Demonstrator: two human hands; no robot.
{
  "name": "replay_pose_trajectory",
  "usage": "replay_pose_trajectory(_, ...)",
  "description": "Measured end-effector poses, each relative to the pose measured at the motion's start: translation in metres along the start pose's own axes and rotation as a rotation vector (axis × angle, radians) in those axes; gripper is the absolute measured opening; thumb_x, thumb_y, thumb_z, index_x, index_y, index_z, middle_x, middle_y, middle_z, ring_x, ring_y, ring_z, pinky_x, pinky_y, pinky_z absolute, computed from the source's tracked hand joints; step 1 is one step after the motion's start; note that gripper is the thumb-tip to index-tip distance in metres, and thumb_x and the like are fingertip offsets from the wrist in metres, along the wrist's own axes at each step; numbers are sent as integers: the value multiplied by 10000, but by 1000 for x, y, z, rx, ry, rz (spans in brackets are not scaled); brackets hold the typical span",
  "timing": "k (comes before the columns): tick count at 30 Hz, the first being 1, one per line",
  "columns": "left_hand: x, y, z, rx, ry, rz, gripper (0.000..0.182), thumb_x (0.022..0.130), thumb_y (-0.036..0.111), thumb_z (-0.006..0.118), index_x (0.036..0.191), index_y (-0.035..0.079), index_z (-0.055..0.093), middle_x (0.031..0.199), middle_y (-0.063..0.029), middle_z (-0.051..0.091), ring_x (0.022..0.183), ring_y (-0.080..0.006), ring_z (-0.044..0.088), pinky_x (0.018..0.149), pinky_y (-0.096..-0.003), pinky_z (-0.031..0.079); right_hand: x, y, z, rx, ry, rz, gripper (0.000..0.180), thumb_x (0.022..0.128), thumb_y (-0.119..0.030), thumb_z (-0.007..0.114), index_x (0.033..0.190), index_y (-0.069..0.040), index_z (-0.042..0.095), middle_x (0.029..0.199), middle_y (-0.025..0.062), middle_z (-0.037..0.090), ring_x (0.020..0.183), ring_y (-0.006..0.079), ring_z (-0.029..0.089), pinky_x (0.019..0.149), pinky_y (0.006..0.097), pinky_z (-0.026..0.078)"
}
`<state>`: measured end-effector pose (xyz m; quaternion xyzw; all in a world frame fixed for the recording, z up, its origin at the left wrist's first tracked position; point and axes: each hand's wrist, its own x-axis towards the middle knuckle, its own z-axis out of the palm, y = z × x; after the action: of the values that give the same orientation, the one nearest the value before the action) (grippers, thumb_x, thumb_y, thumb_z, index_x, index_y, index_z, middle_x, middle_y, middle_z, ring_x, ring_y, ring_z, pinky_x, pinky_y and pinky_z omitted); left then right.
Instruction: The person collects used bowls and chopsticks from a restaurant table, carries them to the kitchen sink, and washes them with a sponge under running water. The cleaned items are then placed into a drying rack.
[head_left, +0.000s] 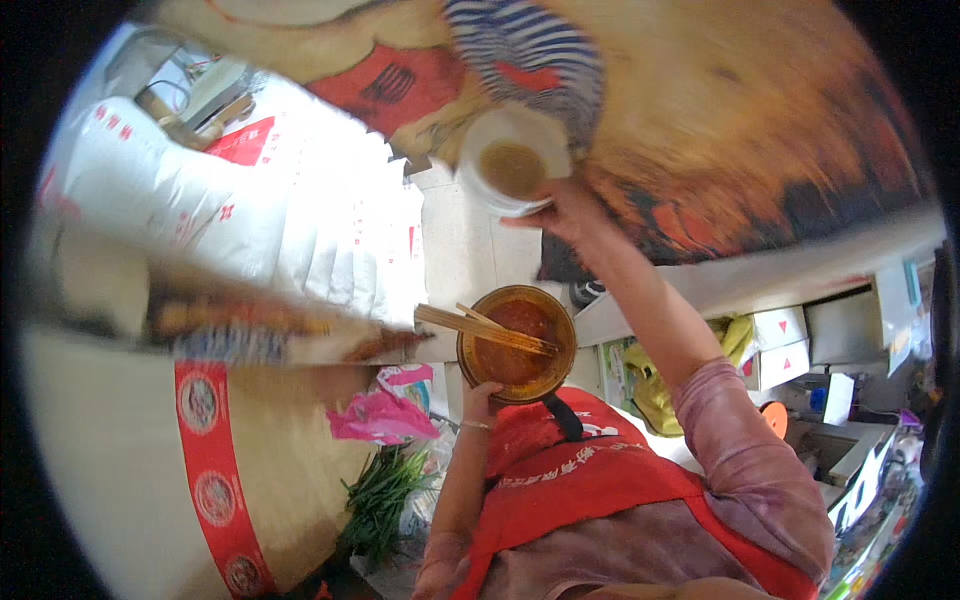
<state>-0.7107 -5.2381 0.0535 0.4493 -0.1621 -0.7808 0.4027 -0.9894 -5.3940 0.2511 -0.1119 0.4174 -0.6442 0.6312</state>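
My left hand (481, 401) grips the near rim of a round brown bowl (566, 364), its thumb over the edge. Inside is a thick red-orange sauce (517, 319). Several wooden chopsticks (480, 328) lean in it, their upper ends jutting past the left rim. Farther out, my right hand (555, 214) holds a white bowl or tub (480, 187) by its side. A cloudy brown liquid (514, 166) shows in that container, which is slightly blurred. The two vessels are apart.
White printed sacks (300, 217) stand in a row at left. A mural-covered wall (712, 112) rises ahead. Green leafy stalks (386, 491) and a pink plastic bag (382, 416) lie lower left. White boxes (780, 349) and an olive cloth (660, 390) are at right.
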Motion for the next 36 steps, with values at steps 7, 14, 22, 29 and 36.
replay_pose_trajectory(7, 194, 93, 43, 96, 112, -216, 254, 664, -53, 608, 909, 14, 592, 832, -77, 629, 729, -237, 626, 685, -362, 557, 139, -149, -62, 95, 189, -261, 541, 819, 30, 416, 1304, 100, 188, 1289, 342, 327, 1139, 513, 440, 857, 629, 499)
replay_pose_trajectory(14, 380, 219, 156, 133, 47, -118, 601, 612, -136, 579, 1169, 64, 471, 945, -91, 584, 761, -225, 604, 649, -354, 552, 240, -244, -141, -1, 448, -276, 505, 833, -6, 432, 1299, 103, 273, 1280, 292, 393, 1154, 452, 466, 885, 554, 516)
replay_pose_trajectory(22, 622, 332, 234, 155, 69, -279, 547, 667, -106, 570, 1174, 76, 479, 967, -93, 588, 784, -252, 612, 647, -394, 558, 395, -262, -164, -25, 681, -76, 504, 721, 21, 439, 1198, 163, 365, 1041, 317, 541, 884, 455, 613, 709, 526, 580)
replay_pose_trajectory(29, 809, 410, 333, 148, 14, -214, 474, 689, -59, 543, 1157, 6, 519, 1071, -120, 594, 932, -290, 611, 825, -416, 519, 596, -303, -141, -85, 675, 34, 668, 662, 61, 429, 1318, -3, 323, 1176, 235, 496, 955, 434, 595, 660, 543, 590)
replay_pose_trajectory(36, 969, 503, 426, 95, 97, -184, 486, 670, 0, 569, 1153, -10, 513, 1061, -137, 591, 949, -324, 606, 798, -474, 531, 851, -388, -92, -102, 439, 133, 635, 675, 77, 461, 1295, 18, 338, 1154, 235, 509, 950, 427, 594, 695, 587, 562)
